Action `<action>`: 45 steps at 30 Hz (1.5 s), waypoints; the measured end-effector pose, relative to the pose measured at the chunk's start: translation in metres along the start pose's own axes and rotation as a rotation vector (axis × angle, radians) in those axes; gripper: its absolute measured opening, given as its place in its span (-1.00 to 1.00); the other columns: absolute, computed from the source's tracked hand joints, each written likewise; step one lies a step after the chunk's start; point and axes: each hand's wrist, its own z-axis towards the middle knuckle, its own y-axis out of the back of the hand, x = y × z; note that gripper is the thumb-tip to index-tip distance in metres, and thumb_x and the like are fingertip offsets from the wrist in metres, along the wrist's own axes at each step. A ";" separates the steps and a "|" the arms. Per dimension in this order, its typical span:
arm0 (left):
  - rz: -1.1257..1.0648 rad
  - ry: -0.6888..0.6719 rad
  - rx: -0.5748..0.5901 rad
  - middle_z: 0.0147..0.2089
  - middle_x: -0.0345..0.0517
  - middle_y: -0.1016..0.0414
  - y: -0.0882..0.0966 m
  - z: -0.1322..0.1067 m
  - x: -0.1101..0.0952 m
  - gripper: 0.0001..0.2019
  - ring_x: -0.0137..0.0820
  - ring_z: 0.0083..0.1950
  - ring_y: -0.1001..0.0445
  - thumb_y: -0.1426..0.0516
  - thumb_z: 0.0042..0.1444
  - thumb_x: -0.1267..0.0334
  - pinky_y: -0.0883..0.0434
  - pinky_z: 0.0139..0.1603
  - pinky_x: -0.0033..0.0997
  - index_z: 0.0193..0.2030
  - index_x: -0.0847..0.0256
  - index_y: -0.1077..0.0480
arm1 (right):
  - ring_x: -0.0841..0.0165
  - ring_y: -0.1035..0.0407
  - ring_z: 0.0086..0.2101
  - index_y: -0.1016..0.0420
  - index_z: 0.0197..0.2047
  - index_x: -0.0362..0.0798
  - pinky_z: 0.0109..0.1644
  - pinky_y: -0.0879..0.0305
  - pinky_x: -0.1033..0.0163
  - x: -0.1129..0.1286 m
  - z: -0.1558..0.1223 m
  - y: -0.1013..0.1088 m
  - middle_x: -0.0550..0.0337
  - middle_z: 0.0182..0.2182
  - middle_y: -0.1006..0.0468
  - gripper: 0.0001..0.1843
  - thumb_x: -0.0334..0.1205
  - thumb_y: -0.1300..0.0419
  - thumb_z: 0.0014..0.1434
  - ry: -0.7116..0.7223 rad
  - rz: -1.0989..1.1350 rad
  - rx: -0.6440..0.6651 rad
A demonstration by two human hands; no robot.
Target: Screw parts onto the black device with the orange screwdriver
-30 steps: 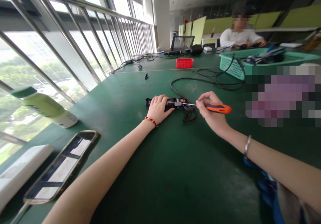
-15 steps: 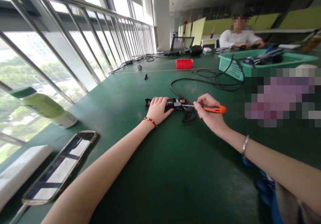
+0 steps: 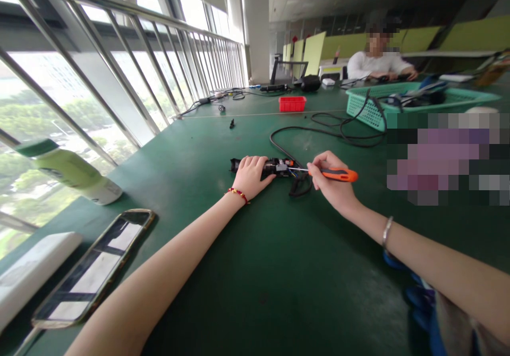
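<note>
My left hand is wrapped over a black cylindrical corded device lying on the green table, holding it down. Its right end is opened up, and a grey part, orange bits and thin coloured wires show there. In my right hand is a screwdriver with an orange and black handle, its shaft pointing left. The tip is at the exposed inner parts; whether it sits in a screw is too small to tell. A black cable runs from the device, looping behind it.
Beyond the hands stand a red basket and a green basket of tools. A small black piece lies ahead. A phone, a white box and a bottle are at left. A person sits across the table.
</note>
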 end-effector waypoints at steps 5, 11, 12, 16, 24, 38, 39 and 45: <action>-0.007 0.001 -0.001 -0.06 0.01 -0.37 0.000 0.000 0.000 -0.59 -0.19 -0.02 -0.29 -0.04 0.12 0.03 -0.19 0.11 -0.14 0.02 0.24 -0.26 | 0.51 -0.20 -0.71 -0.21 -0.43 0.00 -0.62 -0.14 0.37 -0.002 0.001 -0.001 0.43 -0.72 -0.28 -0.73 -0.03 -0.18 0.07 -0.030 0.000 0.034; -0.011 0.002 -0.004 -0.06 0.01 -0.37 0.000 0.000 0.000 -0.59 -0.19 -0.02 -0.28 -0.04 0.12 0.04 -0.19 0.11 -0.13 0.02 0.25 -0.26 | 0.52 -0.18 -0.72 -0.19 -0.45 0.00 -0.62 -0.12 0.37 0.000 -0.001 0.000 0.44 -0.73 -0.25 -0.75 -0.07 -0.16 0.10 -0.030 0.004 0.023; -0.011 0.002 -0.002 -0.06 0.02 -0.38 0.001 0.000 0.000 -0.59 -0.19 -0.02 -0.28 -0.04 0.12 0.04 -0.19 0.11 -0.14 0.02 0.25 -0.26 | 0.52 -0.18 -0.72 -0.19 -0.45 0.00 -0.61 -0.13 0.37 0.001 -0.001 0.000 0.44 -0.72 -0.25 -0.75 -0.07 -0.15 0.10 -0.023 0.002 0.012; -0.010 0.002 0.001 -0.06 0.02 -0.38 0.001 0.000 -0.001 -0.59 -0.19 -0.02 -0.28 -0.04 0.12 0.04 -0.19 0.11 -0.13 0.02 0.25 -0.26 | 0.52 -0.20 -0.71 -0.19 -0.44 0.00 -0.61 -0.14 0.37 0.001 0.000 0.000 0.44 -0.71 -0.26 -0.74 -0.06 -0.16 0.09 -0.010 0.001 0.012; -0.003 0.007 0.005 -0.06 0.01 -0.39 0.001 0.000 -0.001 -0.59 -0.18 -0.01 -0.28 -0.04 0.12 0.03 -0.18 0.12 -0.15 0.03 0.26 -0.26 | 0.52 -0.15 -0.71 -0.24 -0.41 -0.01 -0.62 -0.06 0.37 0.004 0.002 0.001 0.43 -0.72 -0.25 -0.80 -0.13 -0.20 0.05 -0.037 -0.073 0.023; 0.008 0.012 0.017 -0.05 0.01 -0.38 0.001 0.001 -0.002 -0.59 -0.18 -0.01 -0.28 -0.03 0.12 0.03 -0.17 0.13 -0.17 0.03 0.24 -0.26 | 0.45 -0.31 -0.54 -0.35 -0.23 -0.02 -0.38 -0.28 0.28 0.001 0.001 0.002 0.34 -0.53 -0.35 -0.80 -0.23 -0.22 0.03 0.127 -0.074 -0.095; 0.008 0.012 0.018 -0.05 0.01 -0.38 0.001 0.000 -0.002 -0.59 -0.18 -0.01 -0.28 -0.03 0.12 0.03 -0.17 0.13 -0.17 0.03 0.24 -0.26 | 0.45 -0.32 -0.54 -0.34 -0.23 -0.02 -0.38 -0.29 0.28 0.002 0.001 0.002 0.34 -0.52 -0.36 -0.78 -0.23 -0.23 0.02 0.131 -0.086 -0.119; 0.008 0.016 0.019 -0.05 0.01 -0.38 0.002 0.000 -0.002 -0.58 -0.18 -0.01 -0.27 -0.03 0.12 0.03 -0.17 0.13 -0.17 0.03 0.25 -0.26 | 0.50 -0.18 -0.72 -0.35 -0.38 -0.04 -0.60 -0.14 0.34 0.009 -0.001 0.002 0.41 -0.72 -0.26 -0.88 -0.18 -0.17 0.08 0.034 -0.082 -0.060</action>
